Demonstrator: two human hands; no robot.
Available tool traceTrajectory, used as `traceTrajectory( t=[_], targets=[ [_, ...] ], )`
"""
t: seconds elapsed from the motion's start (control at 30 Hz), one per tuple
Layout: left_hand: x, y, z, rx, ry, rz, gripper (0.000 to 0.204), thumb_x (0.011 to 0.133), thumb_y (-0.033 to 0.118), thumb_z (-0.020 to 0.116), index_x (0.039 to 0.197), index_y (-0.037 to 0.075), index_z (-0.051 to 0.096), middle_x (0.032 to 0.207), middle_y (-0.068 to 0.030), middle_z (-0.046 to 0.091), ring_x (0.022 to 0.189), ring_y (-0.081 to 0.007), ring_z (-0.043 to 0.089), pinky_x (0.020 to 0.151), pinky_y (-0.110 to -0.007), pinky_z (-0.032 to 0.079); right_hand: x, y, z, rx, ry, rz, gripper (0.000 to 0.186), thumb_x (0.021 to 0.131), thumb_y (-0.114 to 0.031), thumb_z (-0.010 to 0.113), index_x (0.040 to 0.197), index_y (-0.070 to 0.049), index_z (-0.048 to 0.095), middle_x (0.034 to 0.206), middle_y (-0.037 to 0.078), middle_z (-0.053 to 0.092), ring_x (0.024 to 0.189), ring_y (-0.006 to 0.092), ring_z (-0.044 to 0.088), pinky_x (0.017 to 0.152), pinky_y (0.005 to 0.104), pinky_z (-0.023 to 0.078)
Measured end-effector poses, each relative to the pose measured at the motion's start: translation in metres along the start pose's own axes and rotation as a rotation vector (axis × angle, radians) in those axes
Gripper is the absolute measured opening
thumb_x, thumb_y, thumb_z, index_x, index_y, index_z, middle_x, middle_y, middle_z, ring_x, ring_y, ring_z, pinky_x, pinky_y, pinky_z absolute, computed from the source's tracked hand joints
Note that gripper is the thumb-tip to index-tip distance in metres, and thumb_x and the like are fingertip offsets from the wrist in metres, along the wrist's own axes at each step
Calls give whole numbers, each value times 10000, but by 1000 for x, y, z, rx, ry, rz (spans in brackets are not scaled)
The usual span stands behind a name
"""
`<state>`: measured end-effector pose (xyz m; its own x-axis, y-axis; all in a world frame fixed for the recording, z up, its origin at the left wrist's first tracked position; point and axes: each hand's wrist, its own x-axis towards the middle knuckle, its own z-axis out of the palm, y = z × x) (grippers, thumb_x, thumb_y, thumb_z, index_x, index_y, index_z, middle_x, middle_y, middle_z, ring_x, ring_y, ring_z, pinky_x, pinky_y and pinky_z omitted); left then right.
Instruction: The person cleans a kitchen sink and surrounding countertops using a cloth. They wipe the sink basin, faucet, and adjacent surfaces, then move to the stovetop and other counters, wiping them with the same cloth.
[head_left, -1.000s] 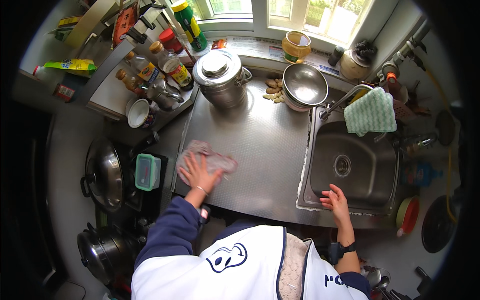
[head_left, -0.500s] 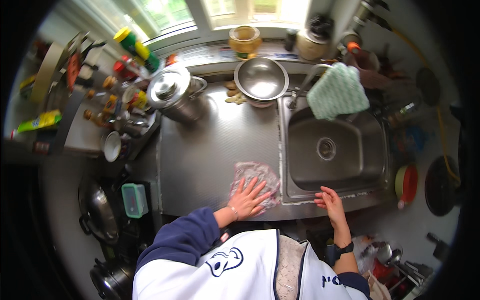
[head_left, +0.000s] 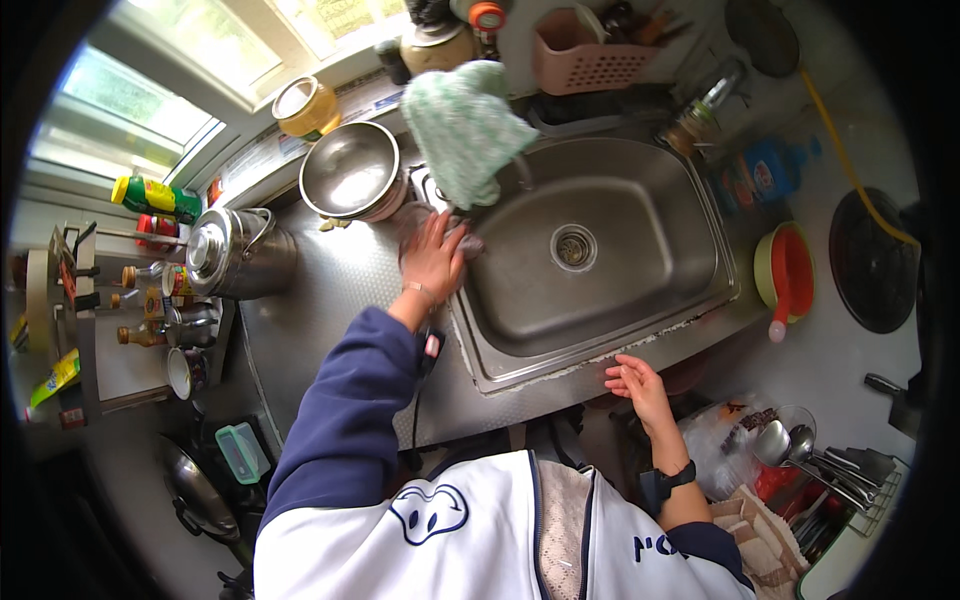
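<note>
My left hand (head_left: 432, 264) presses a crumpled pinkish-grey cloth (head_left: 410, 222) against the strip at the sink's left rim. Its fingers are stretched out over the cloth, which bunches out on both sides. Just beyond it stands a shiny steel bowl (head_left: 350, 170), resting on another vessel. A green and white towel (head_left: 465, 130) hangs over the tap and hides most of it. The steel sink (head_left: 640, 270) is to the right of the cloth. In front of the sink's near edge, my right hand (head_left: 638, 385) hovers with loosely bent fingers apart, holding nothing.
A lidded steel pot (head_left: 245, 255) stands on the metal counter (head_left: 310, 320), beside a shelf of bottles. A yellow jar (head_left: 306, 108) sits on the sill. Behind the sink is a pink basket (head_left: 590, 62); to its right, a red and green basin (head_left: 785, 270).
My left hand has slid the cloth away from the counter's front edge to the sink's far left side, bunching it. The view has turned right; my right hand stays by the front edge.
</note>
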<state>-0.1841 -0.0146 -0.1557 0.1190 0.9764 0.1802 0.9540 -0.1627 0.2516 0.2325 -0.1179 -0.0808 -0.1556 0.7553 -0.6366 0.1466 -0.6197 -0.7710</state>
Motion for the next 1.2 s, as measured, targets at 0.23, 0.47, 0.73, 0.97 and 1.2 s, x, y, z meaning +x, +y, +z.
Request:
traceTrajectory(
  t=[0.23, 0.47, 0.73, 0.97, 1.2],
  targets=[
    [-164, 133, -45, 29, -586, 148, 643, 831, 470, 599, 1379, 161, 469, 1523, -215, 252, 1412, -412, 213, 1143, -544, 142, 1, 8, -51, 137, 63, -82, 270, 1001, -168, 495, 1226, -32, 558, 1035, 104, 663, 852, 156, 657, 761, 255, 517],
    [-91, 247, 17, 142, -527, 630, 639, 882, 532, 492, 1470, 359, 312, 1547, 13, 270, 1450, -299, 158, 1139, -584, 47, -17, 39, -115, 307, 178, -94, 291, 1002, -211, 505, 1234, -39, 542, 1032, 95, 658, 858, 158, 651, 769, 269, 509],
    [96, 419, 111, 17, -336, 1004, 575, 933, 461, 450, 1469, 292, 327, 1542, -5, 279, 1446, -277, 175, 1130, -582, 120, -62, 73, -170, 371, 363, -82, 304, 1006, -211, 498, 1239, -20, 540, 1049, 108, 663, 870, 166, 655, 765, 263, 506],
    [217, 428, 140, -60, -347, 902, 528, 942, 339, 480, 1436, 181, 381, 1494, -36, 356, 1421, -281, 242, 1165, -462, 171, -84, 104, -189, 410, 445, -79, 276, 1003, -173, 498, 1229, -20, 541, 1036, 113, 664, 864, 176, 657, 754, 264, 518],
    [284, 353, 173, -127, -4, 517, 541, 908, 216, 520, 1424, 124, 387, 1438, -67, 408, 1389, -298, 289, 1137, -452, 235, -82, 128, -196, 467, 438, -62, 277, 1000, -182, 505, 1211, -7, 543, 1020, 123, 664, 855, 191, 667, 751, 273, 533]
  ],
)
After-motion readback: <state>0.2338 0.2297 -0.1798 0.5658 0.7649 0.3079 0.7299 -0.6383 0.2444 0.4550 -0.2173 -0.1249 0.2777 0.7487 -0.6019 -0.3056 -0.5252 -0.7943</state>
